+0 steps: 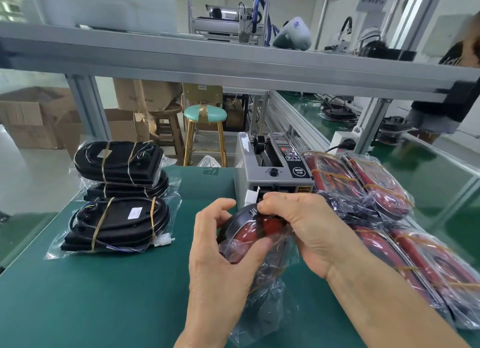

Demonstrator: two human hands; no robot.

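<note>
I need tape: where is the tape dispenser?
Head view, right of centre: the grey tape dispenser stands on the green table, just beyond the right hand, with the bagged red lamps at its right.

Covered, cropped, unreadable at the desk (pixel 104 295)
The left hand (pixel 218 264) and right hand (pixel 309 230) cover most of the bagged red part (pixel 249 225); its outline can't be made out. Both forearms leave the bottom edge. The tape dispenser (pixel 275 171) outlet sits partly behind the right hand. Print on the label (pixel 135 213) of the black bundle (pixel 117 230) is too small to read. The red bagged stack (pixel 389 191) runs off the right edge; a person (pixel 446 108) is blurred, cropped.
</note>
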